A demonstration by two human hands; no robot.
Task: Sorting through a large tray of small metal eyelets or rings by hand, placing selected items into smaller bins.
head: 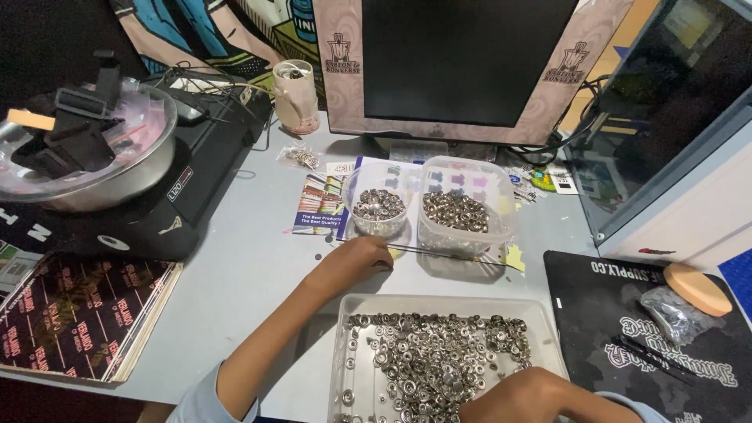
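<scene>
Sorting of small metal rings (439, 360) seems underway: left hand (356, 262) pinches a thin rod (446, 254) before the round cup (378, 205), right hand (533, 395), grip unclear, rests on the ring-filled clear tray (548, 329); threading next demands steady aim.

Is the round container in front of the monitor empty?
No, the round clear container holds a heap of small metal rings, as does the square container beside it.
</scene>
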